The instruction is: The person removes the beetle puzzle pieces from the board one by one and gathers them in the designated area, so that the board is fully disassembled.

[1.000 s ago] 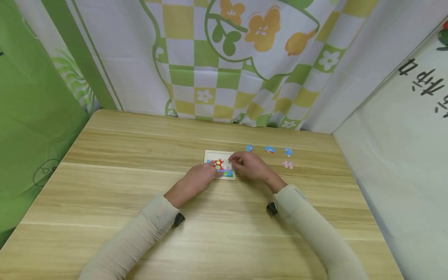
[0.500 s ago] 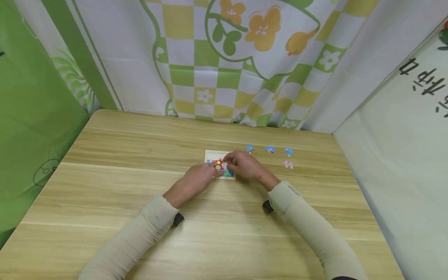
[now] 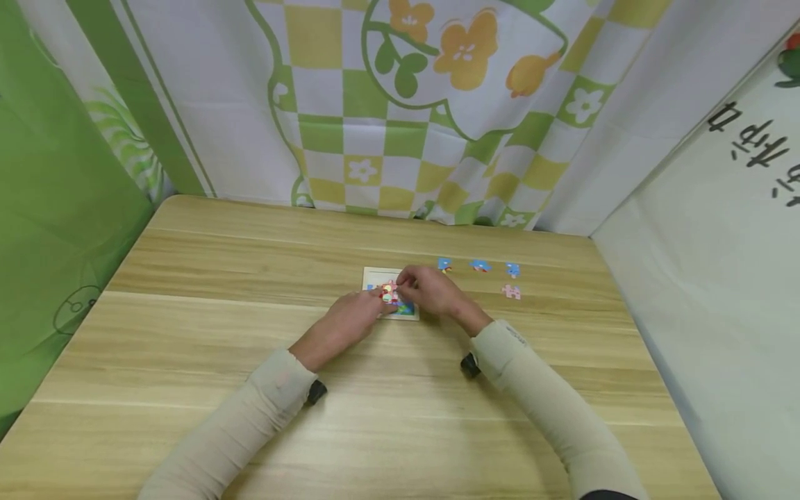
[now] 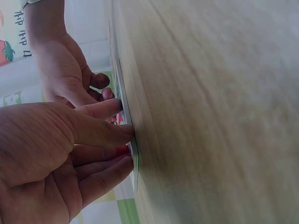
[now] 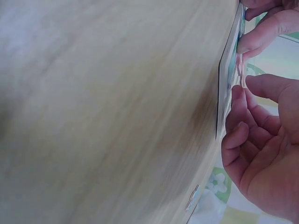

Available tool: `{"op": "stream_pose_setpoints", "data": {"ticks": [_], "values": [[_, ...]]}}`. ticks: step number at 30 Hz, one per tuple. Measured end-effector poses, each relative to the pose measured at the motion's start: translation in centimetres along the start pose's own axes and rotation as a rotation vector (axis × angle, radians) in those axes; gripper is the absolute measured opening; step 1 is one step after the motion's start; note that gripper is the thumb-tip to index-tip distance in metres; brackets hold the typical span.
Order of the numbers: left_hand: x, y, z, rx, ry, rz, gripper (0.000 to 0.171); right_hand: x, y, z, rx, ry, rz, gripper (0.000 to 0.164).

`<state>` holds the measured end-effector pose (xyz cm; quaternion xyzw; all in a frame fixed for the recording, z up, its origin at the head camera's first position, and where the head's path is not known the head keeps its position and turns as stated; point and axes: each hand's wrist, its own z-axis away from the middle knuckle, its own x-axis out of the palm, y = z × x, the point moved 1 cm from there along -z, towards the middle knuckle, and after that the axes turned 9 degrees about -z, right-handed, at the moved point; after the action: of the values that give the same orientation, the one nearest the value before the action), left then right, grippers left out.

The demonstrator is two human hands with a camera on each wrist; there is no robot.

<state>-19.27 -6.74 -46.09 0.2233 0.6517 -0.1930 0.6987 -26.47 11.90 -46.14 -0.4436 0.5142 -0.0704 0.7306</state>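
A small square puzzle tray [image 3: 373, 273] with a pale rim lies on the table, partly filled with coloured pieces. My left hand [image 3: 353, 318] rests on its left side, fingers fairly straight; in the left wrist view the thumb [image 4: 122, 133] and fingertips touch the tray. My right hand [image 3: 431, 289] is over the tray's right part. Its thumb and index finger pinch a pink jigsaw piece [image 5: 240, 65], seen edge-on in the right wrist view. The piece overlaps a red, spotted section beneath it. Both hands hide part of the puzzle.
Right of the tray lie loose blue jigsaw pieces [image 3: 480, 265] in a row, with a pink piece [image 3: 511, 291] nearer me. The wooden table [image 3: 206, 333] meets a checked curtain [image 3: 362, 139] at the back and a white panel [image 3: 700, 278] on the right.
My right hand has moved left across the tray with the pink piece, which now shows over the red section. The left hand has stayed in place.
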Motion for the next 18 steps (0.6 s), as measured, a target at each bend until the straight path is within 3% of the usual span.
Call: {"op": "stream_pose_setpoints", "data": {"ticks": [7,18], "values": [[-0.02,-0.11,-0.02,0.005,0.02,0.017,0.047,0.15,-0.36,-0.3,0.056,0.024,-0.017,0.012],[-0.17,-0.16,0.0,0.009,0.036,0.045,0.049,0.3,-0.35,-0.69,0.065,0.075,-0.124,0.009]]}}
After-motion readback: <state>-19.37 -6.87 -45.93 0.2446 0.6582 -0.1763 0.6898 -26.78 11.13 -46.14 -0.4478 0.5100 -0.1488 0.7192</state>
